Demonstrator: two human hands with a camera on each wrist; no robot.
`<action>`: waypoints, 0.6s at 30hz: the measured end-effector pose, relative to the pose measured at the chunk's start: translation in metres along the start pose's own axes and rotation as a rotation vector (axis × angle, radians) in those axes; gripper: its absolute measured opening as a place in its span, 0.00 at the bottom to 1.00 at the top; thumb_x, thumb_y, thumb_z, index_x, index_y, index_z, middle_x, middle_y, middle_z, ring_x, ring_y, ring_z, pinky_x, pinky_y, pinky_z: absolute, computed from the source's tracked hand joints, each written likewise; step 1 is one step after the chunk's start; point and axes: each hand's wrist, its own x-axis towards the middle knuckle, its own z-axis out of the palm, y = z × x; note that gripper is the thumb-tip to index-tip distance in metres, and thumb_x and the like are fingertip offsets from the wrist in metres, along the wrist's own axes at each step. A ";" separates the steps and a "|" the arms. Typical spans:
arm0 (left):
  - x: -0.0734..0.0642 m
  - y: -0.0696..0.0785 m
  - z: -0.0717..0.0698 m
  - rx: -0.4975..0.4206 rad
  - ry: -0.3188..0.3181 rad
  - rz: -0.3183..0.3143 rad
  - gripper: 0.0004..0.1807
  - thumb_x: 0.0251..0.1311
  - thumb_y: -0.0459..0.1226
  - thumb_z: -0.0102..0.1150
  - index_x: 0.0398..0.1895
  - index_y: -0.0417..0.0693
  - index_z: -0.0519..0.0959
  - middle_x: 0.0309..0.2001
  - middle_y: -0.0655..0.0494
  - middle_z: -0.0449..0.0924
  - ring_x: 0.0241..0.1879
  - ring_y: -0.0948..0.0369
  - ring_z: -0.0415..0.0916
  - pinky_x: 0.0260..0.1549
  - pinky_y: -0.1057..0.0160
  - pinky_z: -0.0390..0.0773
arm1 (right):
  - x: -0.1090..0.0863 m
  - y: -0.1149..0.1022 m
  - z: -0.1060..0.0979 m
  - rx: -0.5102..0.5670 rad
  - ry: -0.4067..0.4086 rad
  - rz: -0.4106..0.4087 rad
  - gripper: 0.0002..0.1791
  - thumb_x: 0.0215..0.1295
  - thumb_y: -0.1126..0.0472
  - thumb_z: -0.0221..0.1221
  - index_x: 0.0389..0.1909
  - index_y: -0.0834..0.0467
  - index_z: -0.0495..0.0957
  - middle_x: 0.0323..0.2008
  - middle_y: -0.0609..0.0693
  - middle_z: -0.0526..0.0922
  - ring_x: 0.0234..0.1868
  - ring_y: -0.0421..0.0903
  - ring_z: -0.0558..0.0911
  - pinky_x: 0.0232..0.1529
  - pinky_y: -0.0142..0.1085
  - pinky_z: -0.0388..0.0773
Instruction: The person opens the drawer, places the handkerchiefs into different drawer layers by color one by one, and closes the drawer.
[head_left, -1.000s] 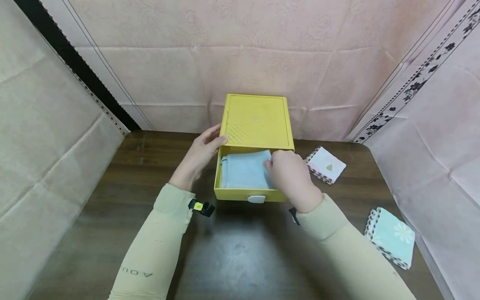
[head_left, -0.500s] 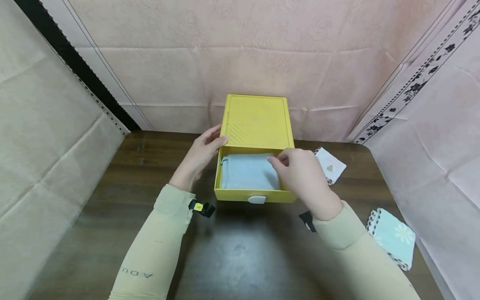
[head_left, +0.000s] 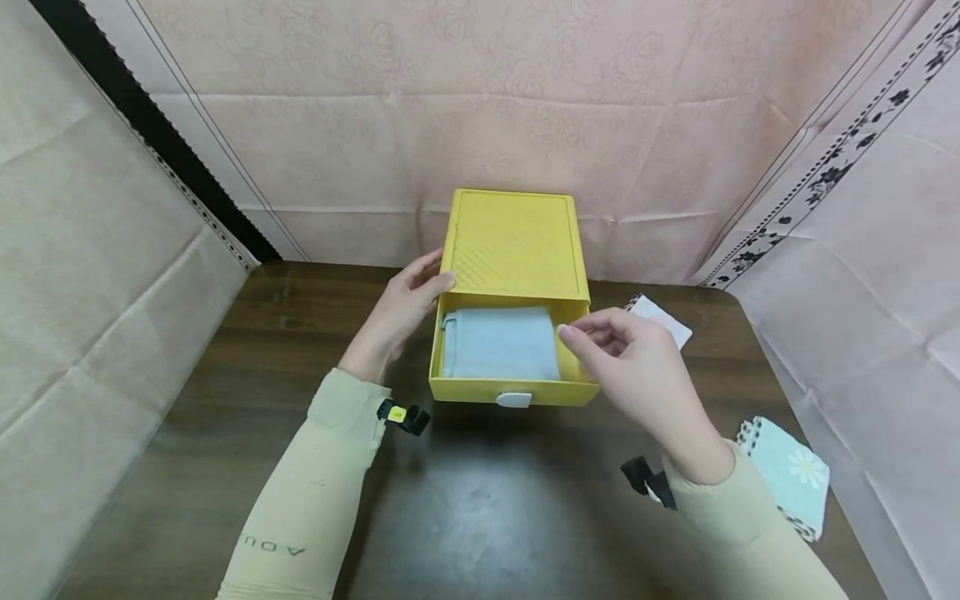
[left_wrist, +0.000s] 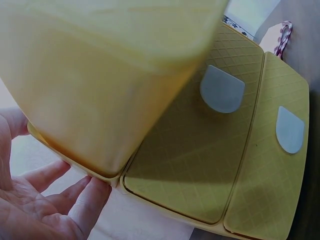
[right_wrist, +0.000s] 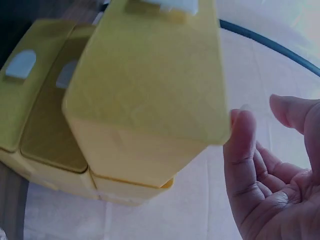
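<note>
A yellow drawer cabinet (head_left: 516,242) stands at the back of the table, its top drawer (head_left: 480,390) pulled out. Inside that drawer lies a folded light blue cloth (head_left: 501,343), toward the left. My left hand (head_left: 399,310) rests on the cabinet's left side, with the thumb at the top edge. In the left wrist view its other fingers (left_wrist: 92,200) press along the side wall. My right hand (head_left: 637,354) hovers at the drawer's right edge, holding nothing. Thumb and forefinger stand apart in the right wrist view, beside the drawer's front corner.
Below the open drawer, two lower drawers (left_wrist: 180,150) with white half-round pulls are closed. A white folded cloth (head_left: 663,318) lies to the right of the cabinet, partly behind my right hand. A mint folded cloth (head_left: 787,467) with a flower lies farther right. Fabric walls (head_left: 525,100) surround the table.
My right hand has let go of the blue cloth, risen out of the drawer and moved right. The blue cloth lies flatter in the drawer. My left hand has kept its place.
</note>
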 end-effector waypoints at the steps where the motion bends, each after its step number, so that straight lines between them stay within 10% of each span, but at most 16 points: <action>1: 0.000 0.000 0.000 -0.002 0.000 0.001 0.33 0.62 0.56 0.58 0.70 0.70 0.63 0.67 0.61 0.64 0.63 0.60 0.64 0.61 0.52 0.66 | -0.004 0.000 0.000 0.024 -0.004 0.001 0.20 0.59 0.35 0.61 0.38 0.47 0.83 0.25 0.48 0.82 0.27 0.43 0.80 0.26 0.37 0.77; 18: 0.000 -0.001 0.000 -0.014 -0.007 0.004 0.32 0.63 0.54 0.58 0.70 0.69 0.63 0.68 0.61 0.64 0.64 0.61 0.64 0.62 0.53 0.66 | -0.045 0.003 0.022 0.221 -0.156 0.061 0.14 0.59 0.42 0.66 0.34 0.48 0.83 0.22 0.47 0.82 0.23 0.47 0.81 0.24 0.40 0.80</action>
